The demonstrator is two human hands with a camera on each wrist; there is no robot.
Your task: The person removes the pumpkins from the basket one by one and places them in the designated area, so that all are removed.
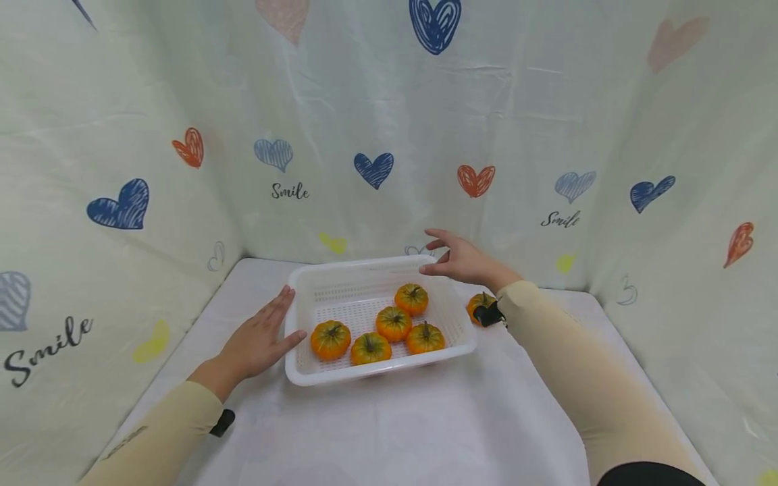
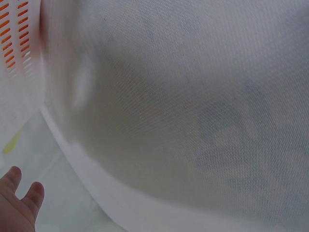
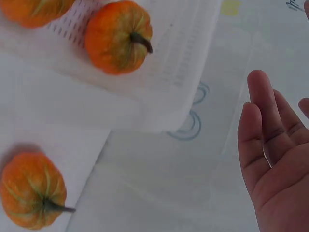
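Observation:
A white plastic basket (image 1: 379,371) with slotted sides stands on the table, and several small orange pumpkins (image 1: 393,324) lie inside it. My left hand (image 1: 258,344) is at the basket's left side, fingers straight and thumb over the rim; whether it touches is hard to tell. Above the far right corner of the basket hovers my right hand (image 1: 463,260), its fingers loosely bent and holding nothing. One more pumpkin (image 3: 34,191) sits on the table just right of the basket, partly hidden by the right wrist in the head view. Its stem shows in the right wrist view.
The table (image 1: 389,432) has a white cover. Behind and on both sides hangs a pale curtain (image 1: 340,88) printed with hearts and the word Smile. A small black device (image 1: 223,422) is worn on the left wrist, another (image 1: 489,314) on the right.

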